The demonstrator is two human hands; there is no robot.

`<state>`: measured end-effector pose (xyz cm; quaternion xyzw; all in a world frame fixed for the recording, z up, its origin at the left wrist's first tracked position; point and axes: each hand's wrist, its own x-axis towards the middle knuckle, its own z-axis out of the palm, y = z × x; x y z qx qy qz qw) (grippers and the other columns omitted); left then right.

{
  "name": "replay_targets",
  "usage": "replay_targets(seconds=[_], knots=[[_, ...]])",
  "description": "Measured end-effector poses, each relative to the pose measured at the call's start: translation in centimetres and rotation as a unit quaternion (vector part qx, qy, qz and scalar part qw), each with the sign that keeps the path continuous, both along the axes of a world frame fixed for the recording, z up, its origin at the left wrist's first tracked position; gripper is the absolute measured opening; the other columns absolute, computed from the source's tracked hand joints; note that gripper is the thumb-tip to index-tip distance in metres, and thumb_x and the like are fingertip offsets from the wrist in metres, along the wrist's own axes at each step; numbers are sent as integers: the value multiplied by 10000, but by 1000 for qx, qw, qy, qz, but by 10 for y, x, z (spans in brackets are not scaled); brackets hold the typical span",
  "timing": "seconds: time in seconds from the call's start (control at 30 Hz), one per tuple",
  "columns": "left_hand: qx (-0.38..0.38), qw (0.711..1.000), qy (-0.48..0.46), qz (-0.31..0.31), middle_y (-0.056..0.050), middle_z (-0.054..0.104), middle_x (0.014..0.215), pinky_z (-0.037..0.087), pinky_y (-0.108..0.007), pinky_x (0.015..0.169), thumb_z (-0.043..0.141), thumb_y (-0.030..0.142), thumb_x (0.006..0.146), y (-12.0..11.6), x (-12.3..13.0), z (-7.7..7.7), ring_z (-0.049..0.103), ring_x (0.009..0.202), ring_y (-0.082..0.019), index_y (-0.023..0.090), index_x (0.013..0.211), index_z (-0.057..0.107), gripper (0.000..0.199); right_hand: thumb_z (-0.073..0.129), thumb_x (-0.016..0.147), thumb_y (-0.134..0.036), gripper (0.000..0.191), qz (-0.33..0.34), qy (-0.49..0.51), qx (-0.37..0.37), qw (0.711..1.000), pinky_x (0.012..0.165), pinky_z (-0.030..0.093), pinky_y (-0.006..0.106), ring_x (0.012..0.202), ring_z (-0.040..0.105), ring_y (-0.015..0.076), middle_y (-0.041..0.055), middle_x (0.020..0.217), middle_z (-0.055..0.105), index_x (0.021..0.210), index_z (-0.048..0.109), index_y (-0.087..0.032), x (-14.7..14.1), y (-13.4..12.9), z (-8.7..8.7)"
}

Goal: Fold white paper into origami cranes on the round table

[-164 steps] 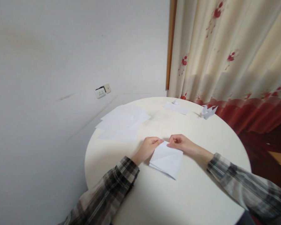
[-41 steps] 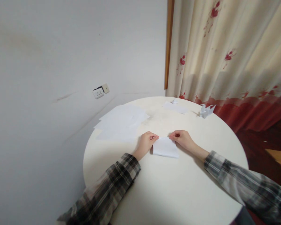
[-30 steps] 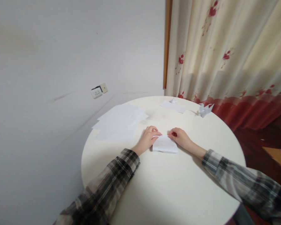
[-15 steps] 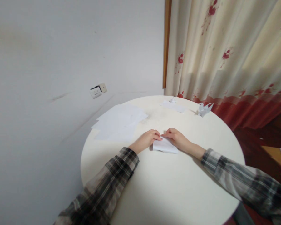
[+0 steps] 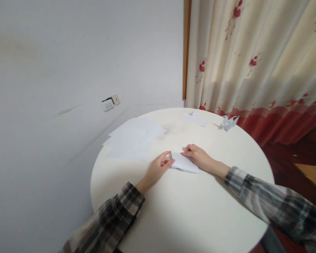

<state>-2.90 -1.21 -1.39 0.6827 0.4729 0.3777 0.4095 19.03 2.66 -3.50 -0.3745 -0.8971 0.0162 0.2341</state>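
Note:
A folded sheet of white paper (image 5: 183,163) lies on the round white table (image 5: 189,203) between my two hands. My left hand (image 5: 162,164) pinches the paper's left edge, thumb and index finger around it, and that edge is slightly lifted. On the opposite side, my right hand (image 5: 196,154) is closed with its fingers curled, the fingertips pressing the paper's upper right edge to the table. Part of the paper's right side is hidden under that hand.
Several loose white sheets (image 5: 133,135) overlap at the table's left. Toward the back lie a paper strip (image 5: 195,120) and a small folded paper piece (image 5: 193,113). A folded paper crane (image 5: 229,123) stands near the right rim. A wall and a curtain (image 5: 239,70) border the table.
My left hand has moved left and toward me, from the paper's top to its left edge. That edge now stands up a little. The right hand has hardly moved.

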Motion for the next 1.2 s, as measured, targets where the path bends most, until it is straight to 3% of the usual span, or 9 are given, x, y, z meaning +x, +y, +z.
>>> replay_targets(seconds=[0.2,0.37,0.5,0.63,0.73,0.8,0.93,1.1,1.2], knots=[[-110,990,34,-79,68,469,571,223,-180,398,583,383,743,-9,11,2,316,418,-63,115,1397,171,817,448,882,-171,256,-9,-16,17,1000,684,383,275,790,459,166,70,854,550,1022,658,-213,-2,2,-2],[-95,988,100,-72,88,367,497,145,-194,414,547,384,778,-2,3,-4,232,429,-61,104,1382,247,730,456,879,-160,253,-12,-16,19,1000,683,383,265,797,464,160,67,856,548,1024,655,-217,-2,1,-1],[-110,984,126,-62,90,366,483,162,-199,416,523,345,793,-2,0,-4,247,423,-66,88,1353,307,653,456,880,-161,251,-16,-19,15,1000,682,385,262,804,470,160,68,858,547,1022,656,-216,-2,0,0],[-41,979,200,0,69,453,521,319,-206,478,547,328,783,-7,2,3,407,474,-100,135,1247,453,511,455,877,-154,250,-18,-22,18,999,675,381,263,798,464,161,67,858,546,1012,658,-209,-3,0,0],[123,942,307,57,-12,570,780,437,-287,708,616,252,732,-7,7,11,546,735,-165,173,1109,560,390,461,873,-154,246,-14,-22,21,999,675,376,263,798,456,162,68,861,542,1020,650,-206,-3,0,0],[229,913,337,6,-52,567,980,422,-335,849,615,189,734,-2,13,15,537,926,-194,190,1065,583,333,460,872,-153,251,-13,-22,20,999,675,371,263,800,452,163,67,862,538,1033,644,-212,-3,0,0],[273,876,311,-248,-23,611,1057,386,-285,956,448,134,853,16,29,8,529,1037,-144,197,983,624,228,469,872,-182,222,-11,-16,7,1000,688,365,264,807,450,162,58,849,531,987,656,-217,-3,-1,1],[256,864,297,-315,-41,473,1320,291,-312,1061,302,45,845,22,32,-19,373,1253,-120,165,1229,484,442,532,836,-207,196,-8,-21,5,1000,667,368,262,795,447,167,59,857,532,991,651,-199,-2,0,1],[250,861,303,-322,-52,412,1367,230,-325,1094,264,1,801,8,25,-18,304,1294,-111,148,1282,429,529,519,840,-182,207,-4,-19,11,1000,680,375,268,795,448,169,69,864,540,999,651,-186,-1,1,-1]])
